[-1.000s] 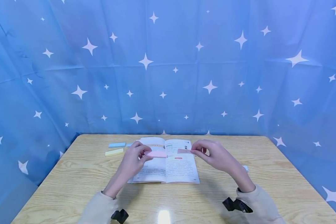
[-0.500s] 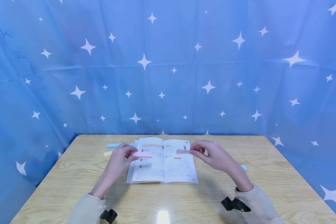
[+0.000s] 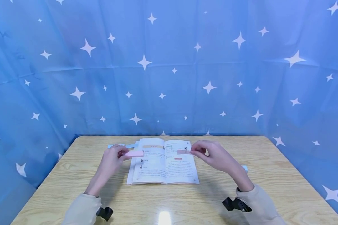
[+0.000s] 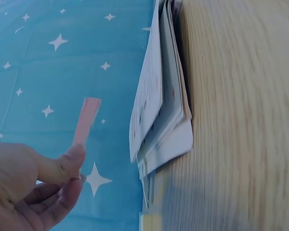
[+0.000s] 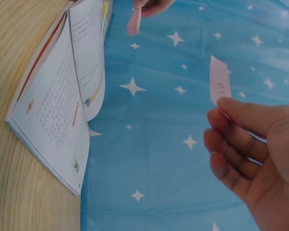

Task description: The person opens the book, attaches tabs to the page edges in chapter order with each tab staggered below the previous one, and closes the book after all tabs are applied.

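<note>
An open book [image 3: 181, 170] with printed pages lies on the wooden table. Above its left edge my left hand [image 3: 109, 161] pinches a pad of pink sticky notes [image 3: 134, 153] between thumb and fingers; the left wrist view shows the pad [image 4: 87, 118] sticking up from the fingertips. Over the right page, my right hand [image 3: 215, 156] pinches one pink sticky note [image 3: 183, 152] by its end. Small dark writing marks this sticky note [image 5: 219, 82] in the right wrist view. Both hands are raised off the book.
Blue strips [image 3: 131, 145] lie at the book's far left, partly behind my left hand. A yellow strip [image 4: 151, 223] shows low in the left wrist view. A small pale blue item [image 3: 245, 168] sits beside my right forearm. A starry blue curtain [image 3: 169, 78] hangs behind the table.
My left hand has moved left with the pink pad, away from the right hand and uncovering the left page. The right hand with its pink note has stayed nearly still.
</note>
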A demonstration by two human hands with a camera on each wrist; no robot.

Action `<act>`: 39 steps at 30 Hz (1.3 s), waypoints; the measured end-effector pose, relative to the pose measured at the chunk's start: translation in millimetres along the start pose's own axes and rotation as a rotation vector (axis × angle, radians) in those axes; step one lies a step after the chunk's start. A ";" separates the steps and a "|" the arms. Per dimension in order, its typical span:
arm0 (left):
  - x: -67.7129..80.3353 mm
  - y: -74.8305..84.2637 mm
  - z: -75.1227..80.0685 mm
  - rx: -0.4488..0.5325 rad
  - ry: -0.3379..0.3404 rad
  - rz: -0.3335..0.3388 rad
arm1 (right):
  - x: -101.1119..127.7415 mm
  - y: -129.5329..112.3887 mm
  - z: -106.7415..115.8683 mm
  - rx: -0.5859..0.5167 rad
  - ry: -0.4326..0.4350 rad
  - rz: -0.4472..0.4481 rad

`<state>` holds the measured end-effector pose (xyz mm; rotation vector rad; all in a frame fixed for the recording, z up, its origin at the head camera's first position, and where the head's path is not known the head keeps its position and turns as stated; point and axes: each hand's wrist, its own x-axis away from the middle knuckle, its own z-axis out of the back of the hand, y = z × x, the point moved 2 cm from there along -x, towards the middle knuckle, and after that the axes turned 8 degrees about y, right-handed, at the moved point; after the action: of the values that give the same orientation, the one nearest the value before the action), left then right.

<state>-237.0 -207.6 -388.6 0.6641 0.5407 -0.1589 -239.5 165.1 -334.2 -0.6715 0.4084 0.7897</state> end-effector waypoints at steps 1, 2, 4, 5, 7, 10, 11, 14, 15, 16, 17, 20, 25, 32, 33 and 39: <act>-0.3 -2.1 1.3 -0.008 -0.012 0.012 | -0.2 0.1 -0.1 -0.001 -0.002 0.000; -0.7 -4.4 2.5 -0.020 -0.023 0.022 | -0.2 0.2 -0.2 -0.002 -0.004 -0.001; -2.1 -8.7 4.7 -0.036 -0.040 0.035 | 0.0 0.9 -0.4 -0.006 -0.007 -0.001; -2.8 -10.8 6.0 -0.043 -0.046 0.038 | 0.0 1.0 -0.4 -0.007 -0.008 -0.002; -4.3 -15.2 8.6 -0.056 -0.061 0.037 | 0.0 0.9 -0.4 -0.009 -0.008 -0.004; -5.5 -21.9 14.0 -0.059 -0.084 0.040 | -0.3 0.5 -0.5 -0.011 -0.008 -0.003; -5.6 -24.5 15.9 -0.058 -0.094 0.045 | -0.5 0.2 -0.5 -0.012 -0.008 -0.003; -5.5 -32.6 21.7 -0.052 -0.113 0.066 | -0.6 0.3 -0.9 -0.012 -0.009 -0.002; -5.3 -35.3 23.6 -0.050 -0.119 0.073 | -0.6 0.3 -1.1 -0.012 -0.010 -0.001; -5.0 -37.7 25.4 -0.047 -0.124 0.078 | -0.5 0.4 -1.2 -0.011 -0.011 -0.001; -4.7 -40.4 26.9 -0.045 -0.127 0.082 | -0.5 0.4 -1.3 -0.009 -0.013 -0.001; -3.3 -47.0 30.3 -0.043 -0.132 0.084 | -0.4 0.3 -1.5 -0.008 -0.018 -0.002; -1.2 -58.1 30.3 -0.065 -0.143 0.101 | 0.1 0.7 -1.7 -0.008 -0.028 -0.011; 1.4 -77.6 30.2 -0.089 -0.151 0.131 | 0.5 0.9 -2.5 -0.012 -0.031 -0.029; 1.5 -79.7 30.8 -0.090 -0.151 0.136 | 0.7 1.2 -2.7 -0.011 -0.031 -0.028; 3.0 -87.4 33.0 -0.090 -0.176 0.177 | 0.2 1.6 -3.6 0.001 -0.028 -0.022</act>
<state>-247.4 -296.4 -416.0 0.6008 0.3166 -0.0259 -241.0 163.6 -337.5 -0.6625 0.3750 0.7775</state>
